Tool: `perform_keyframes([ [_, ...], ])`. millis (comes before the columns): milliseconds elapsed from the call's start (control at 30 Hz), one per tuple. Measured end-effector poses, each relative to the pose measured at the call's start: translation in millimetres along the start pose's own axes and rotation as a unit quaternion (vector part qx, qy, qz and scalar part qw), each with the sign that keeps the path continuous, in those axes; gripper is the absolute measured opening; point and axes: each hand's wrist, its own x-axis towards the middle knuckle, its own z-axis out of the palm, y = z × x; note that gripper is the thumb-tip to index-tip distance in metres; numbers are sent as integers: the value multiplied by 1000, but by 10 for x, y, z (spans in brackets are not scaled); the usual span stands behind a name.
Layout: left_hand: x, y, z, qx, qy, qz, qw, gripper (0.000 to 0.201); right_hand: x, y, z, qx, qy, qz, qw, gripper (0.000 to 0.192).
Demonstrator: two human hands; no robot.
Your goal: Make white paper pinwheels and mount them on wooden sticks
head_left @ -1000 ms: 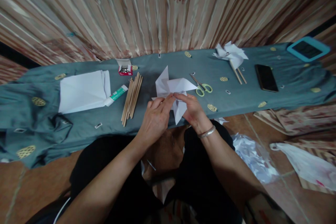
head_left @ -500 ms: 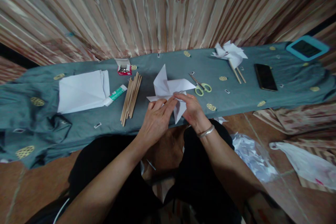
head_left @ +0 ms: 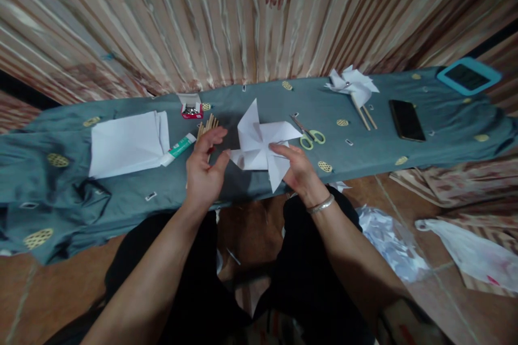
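Right grip [head_left: 297,168] pinching paper pinwheel [head_left: 261,143] at near right edge. Left grip [head_left: 204,170] released, fingers spread, just left of pinwheel, over wooden sticks [head_left: 206,125] on bench [head_left: 364,143].

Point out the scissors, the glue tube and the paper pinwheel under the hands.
scissors [head_left: 309,135], head view, on the blades near the pivot.
glue tube [head_left: 178,149], head view, mid-body.
paper pinwheel [head_left: 259,143], head view, near its centre.

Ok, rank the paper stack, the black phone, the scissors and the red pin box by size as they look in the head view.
1. Paper stack, largest.
2. Black phone and scissors: similar in length; the phone covers more area, so it is ranked above.
3. Red pin box, smallest.
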Motion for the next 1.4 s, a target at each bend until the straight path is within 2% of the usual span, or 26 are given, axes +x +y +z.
perform_keyframes([
  [100, 37, -27, 27, -145, 15, -108, 983, 39, -21, -5, 17, 7, -13, 12, 1000, 32],
  [233, 65, 40, 21, -265, -8, -228, 937, 39, -37, -31, 18, 1, -24, 27, 999, 32],
  [333, 88, 72, -24, -320, -12, -274, 907, 34, -31, -68, -26, -2, -27, 22, 999, 32],
  [433, 98, 70, -49, -344, -8, -291, 892, 26, -17, -102, -92, -4, -11, 9, 1000, 31],
  [667, 91, 75, -7, -334, -17, -252, 908, 35, -18, -123, -148, -18, -23, 18, 999, 30],
  [800, 49, 86, 52, -260, -18, -188, 947, 32, 2, -100, -126, -18, -19, 23, 999, 31],
  [900, -27, 108, 126, -206, -53, -143, 966, 32, 22, -61, -101, -8, -12, 18, 1000, 28],
  [1100, -170, 110, 271, -148, -123, -109, 975, 36, 40, 24, -33, 14, -19, 9, 1000, 29],
  [1400, -212, 67, 342, -96, -136, -72, 983, 37, 22, 57, 55, 53, -16, -2, 998, 24],
])
